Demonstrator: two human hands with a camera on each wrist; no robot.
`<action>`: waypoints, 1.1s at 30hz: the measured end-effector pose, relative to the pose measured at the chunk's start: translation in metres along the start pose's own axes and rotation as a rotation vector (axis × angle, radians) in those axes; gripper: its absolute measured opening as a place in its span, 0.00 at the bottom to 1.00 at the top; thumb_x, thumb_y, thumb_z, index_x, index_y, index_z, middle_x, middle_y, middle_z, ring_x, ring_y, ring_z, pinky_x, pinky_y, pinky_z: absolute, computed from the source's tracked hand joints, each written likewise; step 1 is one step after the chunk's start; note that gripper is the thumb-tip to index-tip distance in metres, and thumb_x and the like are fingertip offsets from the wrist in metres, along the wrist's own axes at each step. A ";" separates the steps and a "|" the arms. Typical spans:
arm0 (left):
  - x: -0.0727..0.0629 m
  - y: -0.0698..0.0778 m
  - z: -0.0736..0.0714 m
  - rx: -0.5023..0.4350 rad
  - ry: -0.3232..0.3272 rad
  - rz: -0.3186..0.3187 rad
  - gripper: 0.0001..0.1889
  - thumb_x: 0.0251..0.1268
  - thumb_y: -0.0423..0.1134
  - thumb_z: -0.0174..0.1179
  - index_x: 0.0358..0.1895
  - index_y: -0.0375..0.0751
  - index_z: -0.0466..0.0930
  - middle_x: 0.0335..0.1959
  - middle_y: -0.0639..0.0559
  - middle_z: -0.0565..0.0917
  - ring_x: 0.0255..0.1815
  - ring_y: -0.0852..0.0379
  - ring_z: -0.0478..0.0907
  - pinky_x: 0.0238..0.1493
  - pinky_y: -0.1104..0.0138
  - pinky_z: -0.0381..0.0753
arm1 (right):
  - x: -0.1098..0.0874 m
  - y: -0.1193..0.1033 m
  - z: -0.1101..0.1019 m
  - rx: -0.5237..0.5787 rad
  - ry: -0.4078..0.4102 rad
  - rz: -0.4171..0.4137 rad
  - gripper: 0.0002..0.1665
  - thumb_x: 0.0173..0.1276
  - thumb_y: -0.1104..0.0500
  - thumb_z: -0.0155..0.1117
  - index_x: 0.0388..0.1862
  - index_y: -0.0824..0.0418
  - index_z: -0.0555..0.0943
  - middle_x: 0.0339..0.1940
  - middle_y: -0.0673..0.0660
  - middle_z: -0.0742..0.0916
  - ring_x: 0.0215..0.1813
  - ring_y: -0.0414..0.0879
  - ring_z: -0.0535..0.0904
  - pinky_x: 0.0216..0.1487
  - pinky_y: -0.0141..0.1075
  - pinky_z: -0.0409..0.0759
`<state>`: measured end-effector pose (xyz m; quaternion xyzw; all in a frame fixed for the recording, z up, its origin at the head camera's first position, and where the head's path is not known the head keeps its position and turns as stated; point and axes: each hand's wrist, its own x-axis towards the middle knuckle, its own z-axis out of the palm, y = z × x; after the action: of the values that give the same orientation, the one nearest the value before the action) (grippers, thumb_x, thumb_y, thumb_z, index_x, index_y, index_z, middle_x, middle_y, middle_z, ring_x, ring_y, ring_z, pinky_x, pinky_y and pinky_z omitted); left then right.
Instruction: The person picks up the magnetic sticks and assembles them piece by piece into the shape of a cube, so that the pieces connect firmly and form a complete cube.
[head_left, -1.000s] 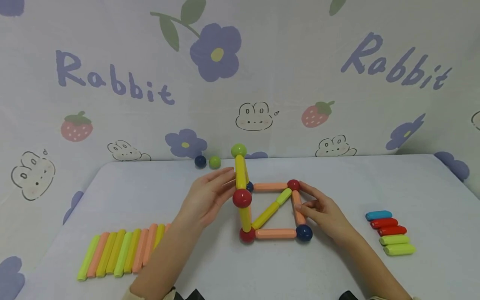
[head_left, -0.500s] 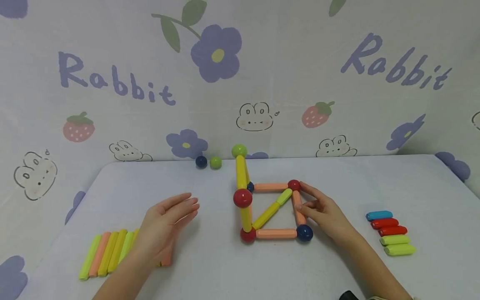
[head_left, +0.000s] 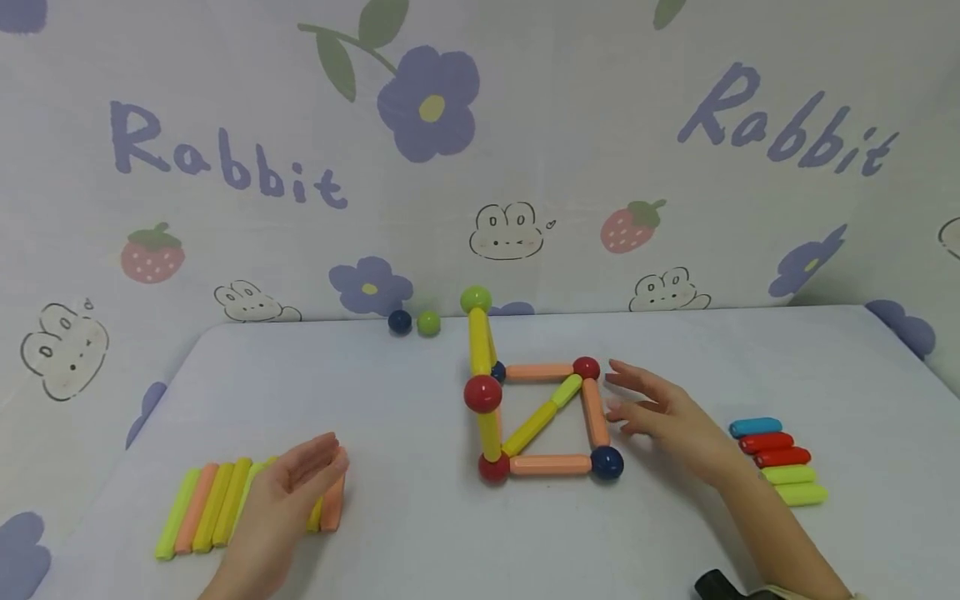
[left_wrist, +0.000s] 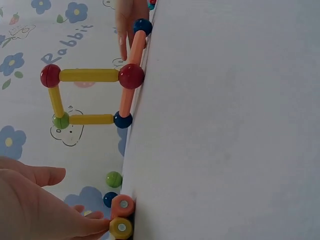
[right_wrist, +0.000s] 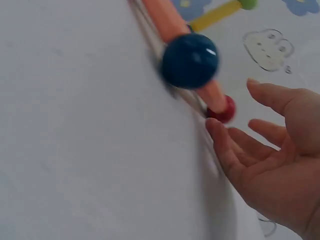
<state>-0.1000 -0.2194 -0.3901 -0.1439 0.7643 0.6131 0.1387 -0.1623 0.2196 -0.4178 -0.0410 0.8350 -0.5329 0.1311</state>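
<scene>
In the head view a frame of magnetic rods and balls stands at the middle of the table. Its base is a square of orange rods (head_left: 551,465) with red and dark blue balls (head_left: 607,462) at the corners. A yellow and lime diagonal (head_left: 542,417) crosses it. On the left side yellow rods (head_left: 479,343) rise to a red ball (head_left: 482,393) and a green ball (head_left: 476,300). My left hand (head_left: 273,508) is over the row of rods (head_left: 202,508), thumb apart, fingertips at a yellow rod (left_wrist: 121,227). My right hand (head_left: 671,421), fingers spread, is just right of the frame, holding nothing.
Behind, a loose dark blue ball (head_left: 400,322) and a green ball (head_left: 428,323) lie near the table's back edge. Several short rods (head_left: 774,443) in blue, red and lime lie at the right, by my right forearm. A printed cloth (head_left: 555,150) hangs behind the table (head_left: 420,533).
My left hand has left the upright yellow part and moved left and down to the row of rods. My right hand has let go of the frame's right side and drawn slightly right.
</scene>
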 end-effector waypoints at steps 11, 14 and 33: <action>0.000 -0.014 0.023 0.117 -0.056 0.012 0.32 0.71 0.49 0.70 0.73 0.39 0.75 0.70 0.42 0.81 0.70 0.46 0.78 0.64 0.57 0.84 | -0.026 0.012 -0.077 -0.116 0.042 -0.078 0.34 0.85 0.52 0.56 0.81 0.65 0.64 0.73 0.63 0.80 0.55 0.25 0.81 0.54 0.28 0.84; 0.000 -0.018 0.030 0.156 -0.074 0.032 0.27 0.69 0.37 0.72 0.69 0.40 0.80 0.65 0.47 0.85 0.62 0.52 0.83 0.62 0.57 0.85 | -0.032 0.018 -0.095 -0.206 0.073 -0.052 0.32 0.85 0.51 0.57 0.79 0.65 0.68 0.72 0.63 0.81 0.54 0.23 0.80 0.56 0.35 0.85; -0.003 -0.016 0.041 0.375 -0.181 0.128 0.18 0.67 0.31 0.71 0.59 0.41 0.87 0.55 0.52 0.88 0.46 0.56 0.79 0.53 0.60 0.86 | -0.041 0.048 -0.133 -0.409 -0.008 0.210 0.31 0.78 0.49 0.67 0.64 0.73 0.79 0.55 0.66 0.83 0.53 0.56 0.76 0.45 0.38 0.80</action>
<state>-0.0895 -0.1827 -0.4123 -0.0114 0.8570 0.4781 0.1918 -0.1546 0.3660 -0.4013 0.0185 0.9249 -0.3356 0.1780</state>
